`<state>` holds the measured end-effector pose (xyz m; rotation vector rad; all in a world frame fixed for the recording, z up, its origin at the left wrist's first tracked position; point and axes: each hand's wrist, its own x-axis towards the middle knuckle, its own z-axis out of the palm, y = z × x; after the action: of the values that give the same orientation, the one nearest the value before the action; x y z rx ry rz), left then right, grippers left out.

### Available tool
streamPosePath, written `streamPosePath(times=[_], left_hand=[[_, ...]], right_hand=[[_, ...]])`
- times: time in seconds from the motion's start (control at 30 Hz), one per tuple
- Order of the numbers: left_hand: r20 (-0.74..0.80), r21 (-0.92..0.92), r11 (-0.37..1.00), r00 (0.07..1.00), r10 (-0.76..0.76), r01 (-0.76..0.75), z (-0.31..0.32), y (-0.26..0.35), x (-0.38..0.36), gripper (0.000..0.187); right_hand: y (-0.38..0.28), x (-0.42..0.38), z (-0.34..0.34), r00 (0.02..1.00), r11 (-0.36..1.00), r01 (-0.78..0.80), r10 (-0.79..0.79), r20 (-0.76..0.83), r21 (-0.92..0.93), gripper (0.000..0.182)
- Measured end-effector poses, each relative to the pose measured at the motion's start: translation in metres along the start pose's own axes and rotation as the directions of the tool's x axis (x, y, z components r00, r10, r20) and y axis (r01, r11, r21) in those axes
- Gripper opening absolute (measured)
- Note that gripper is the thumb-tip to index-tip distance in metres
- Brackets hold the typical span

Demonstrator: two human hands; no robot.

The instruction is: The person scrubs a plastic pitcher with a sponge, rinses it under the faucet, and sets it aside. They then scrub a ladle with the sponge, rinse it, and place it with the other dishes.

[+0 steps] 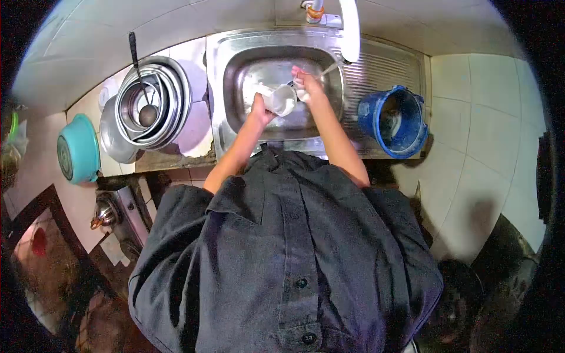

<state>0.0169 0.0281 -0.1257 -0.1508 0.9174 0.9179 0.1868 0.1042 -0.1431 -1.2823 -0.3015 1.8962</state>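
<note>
Over the steel sink basin, my left hand grips a white cup, tilted so that its round mouth shows. Close by on the right, my right hand has its fingers curled beside the cup's rim. Something whitish with a small dark part shows at those fingers, too small and partly hidden to name. A thin stream of water runs from the white faucet spout and comes down close to my right hand.
Left of the sink stand nested steel bowls with a black-handled ladle. A turquoise basin leans at the far left. A blue bucket lies tilted on the ribbed drainboard. Tiled walls close in both sides.
</note>
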Motion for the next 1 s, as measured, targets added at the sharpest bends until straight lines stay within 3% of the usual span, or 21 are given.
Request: streamPosePath(times=[0.03,0.1,0.13,0.2,0.23,0.27,0.33,0.47,0.5,0.63,0.7,0.93,1.0], left_hand=[[-0.011,-0.007,0.999,0.999,0.049,-0.049,-0.008,0.0,0.001,0.065],[-0.077,0.0,0.999,0.996,0.037,-0.037,-0.026,0.001,0.006,0.065],[-0.138,0.01,1.0,0.99,0.009,-0.008,-0.036,0.0,0.01,0.065],[-0.1,0.031,0.998,0.993,0.062,-0.059,-0.04,-0.001,0.008,0.065],[-0.105,0.001,0.999,0.993,0.051,-0.051,-0.029,0.002,0.001,0.062],[-0.109,-0.028,0.999,0.993,0.032,-0.035,-0.02,0.002,-0.005,0.06],[-0.141,0.005,1.0,0.99,0.001,0.0,-0.002,0.004,-0.013,0.059],[-0.15,0.037,0.999,0.988,-0.022,0.027,0.014,0.005,-0.02,0.058],[-0.149,0.04,0.999,0.989,-0.024,0.031,0.015,0.004,-0.019,0.058],[-0.09,0.036,0.998,0.995,-0.048,0.052,0.023,0.003,-0.018,0.066],[-0.02,0.01,0.998,0.998,-0.057,0.057,0.024,0.004,-0.017,0.064],[0.009,-0.014,0.994,0.994,-0.104,0.105,0.02,0.003,-0.007,0.06],[0.051,-0.022,0.99,0.989,-0.137,0.138,0.018,0.003,-0.004,0.061]], right_hand=[[0.005,-0.002,0.015,1.0,1.0,-0.007,0.007,0.013,-0.005,0.025],[0.007,-0.012,0.044,0.924,0.987,-0.078,0.123,-0.362,0.137,0.022],[0.01,-0.006,0.045,0.927,0.988,-0.083,0.124,-0.353,0.129,0.022],[0.034,0.024,0.016,0.929,0.947,0.021,0.1,-0.355,0.321,0.02],[0.074,0.088,-0.05,0.99,0.93,-0.077,0.114,-0.082,0.359,0.015],[0.097,0.126,-0.066,0.99,0.929,-0.072,0.112,-0.091,0.363,0.015],[0.119,0.169,-0.074,0.949,0.701,0.134,0.113,-0.294,0.7,0.016],[0.107,0.18,-0.081,0.968,0.615,0.199,-0.003,-0.249,0.763,0.023],[0.027,0.063,-0.014,0.929,0.62,0.216,0.108,-0.355,0.754,0.025],[0.01,0.044,-0.001,0.882,0.603,0.317,0.096,-0.461,0.732,0.029],[0.009,0.035,0.001,0.89,0.67,0.318,0.033,-0.454,0.671,0.026],[0.004,0.001,0.015,0.909,0.843,0.344,-0.188,-0.371,0.414,0.025],[0.002,-0.011,0.02,0.908,0.854,0.334,-0.178,-0.378,0.4,0.025]])
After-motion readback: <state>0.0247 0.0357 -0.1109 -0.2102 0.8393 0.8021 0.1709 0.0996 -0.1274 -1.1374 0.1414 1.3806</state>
